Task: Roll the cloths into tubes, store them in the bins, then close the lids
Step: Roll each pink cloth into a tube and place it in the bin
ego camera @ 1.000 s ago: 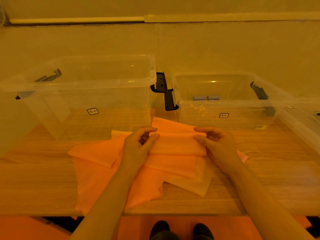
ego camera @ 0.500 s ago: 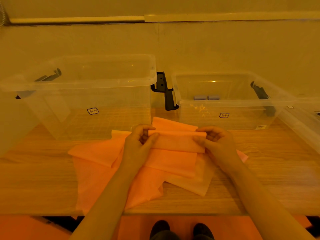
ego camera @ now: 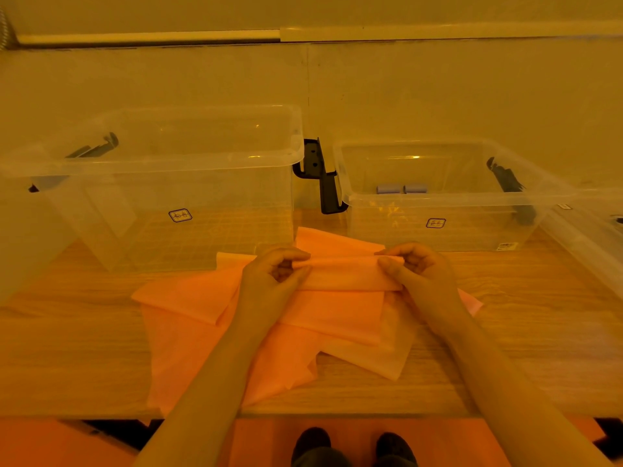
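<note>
Curled fingers [ego camera: 296, 255] of the left hand [ego camera: 269, 281] and of the right hand [ego camera: 421, 274] pinch the two ends of a partly rolled orange cloth [ego camera: 347, 274], the thumbs pressed against its near side. The roll lies across a loose pile of orange cloths [ego camera: 209, 335] spread on the wooden counter [ego camera: 67, 348], just in front of two clear plastic bins. The larger left bin [ego camera: 151, 203] stands open, its walls showing only a small label and a dark latch at its far left end. The smaller right bin [ego camera: 438, 203], also open, holds two short grey-blue rolls [ego camera: 401, 189] side by side near its back wall. Dark latch handles [ego camera: 320, 176] hang between the bins. A clear lid [ego camera: 593, 230] leans at the right edge.
</note>
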`<state>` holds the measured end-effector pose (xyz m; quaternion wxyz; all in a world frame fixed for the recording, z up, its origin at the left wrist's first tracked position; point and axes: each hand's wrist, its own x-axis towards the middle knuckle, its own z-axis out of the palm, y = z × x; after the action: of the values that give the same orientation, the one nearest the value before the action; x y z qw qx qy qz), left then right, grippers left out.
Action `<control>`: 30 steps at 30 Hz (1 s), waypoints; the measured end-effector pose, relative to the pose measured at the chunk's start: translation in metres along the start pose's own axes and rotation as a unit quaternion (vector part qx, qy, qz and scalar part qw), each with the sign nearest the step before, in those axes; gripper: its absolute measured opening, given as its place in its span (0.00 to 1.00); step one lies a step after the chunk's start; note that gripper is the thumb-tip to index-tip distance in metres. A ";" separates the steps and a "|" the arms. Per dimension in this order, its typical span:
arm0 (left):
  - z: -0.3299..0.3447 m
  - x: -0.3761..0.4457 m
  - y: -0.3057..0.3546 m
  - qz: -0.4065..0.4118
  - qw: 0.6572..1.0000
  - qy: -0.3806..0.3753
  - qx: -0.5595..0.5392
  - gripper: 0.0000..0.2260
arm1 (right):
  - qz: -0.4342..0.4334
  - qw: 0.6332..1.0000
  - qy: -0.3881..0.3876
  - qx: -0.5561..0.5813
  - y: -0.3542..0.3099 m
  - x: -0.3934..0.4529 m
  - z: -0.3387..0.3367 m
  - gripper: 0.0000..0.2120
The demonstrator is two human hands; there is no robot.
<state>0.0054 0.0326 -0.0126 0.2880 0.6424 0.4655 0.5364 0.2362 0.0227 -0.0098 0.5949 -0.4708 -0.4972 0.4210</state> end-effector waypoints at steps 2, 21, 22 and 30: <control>0.001 0.000 0.000 -0.016 1.000 0.009 0.005 0.11 | 0.004 1.000 -0.003 0.004 -0.001 -0.001 0.000 0.05; 0.002 -0.002 0.002 0.011 0.999 0.001 0.037 0.12 | -0.019 0.998 0.024 -0.055 0.000 -0.002 0.001 0.05; 0.002 -0.002 0.002 0.011 0.999 0.003 0.040 0.11 | -0.022 0.998 0.023 -0.057 0.000 -0.002 0.001 0.04; 0.002 -0.001 0.000 0.003 0.999 0.034 0.031 0.13 | -0.034 0.995 -0.036 -0.085 -0.004 -0.007 -0.001 0.13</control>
<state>0.0076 0.0321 -0.0137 0.2502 0.6341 0.4893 0.5440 0.2358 0.0149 -0.0075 0.5484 -0.4873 -0.5681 0.3729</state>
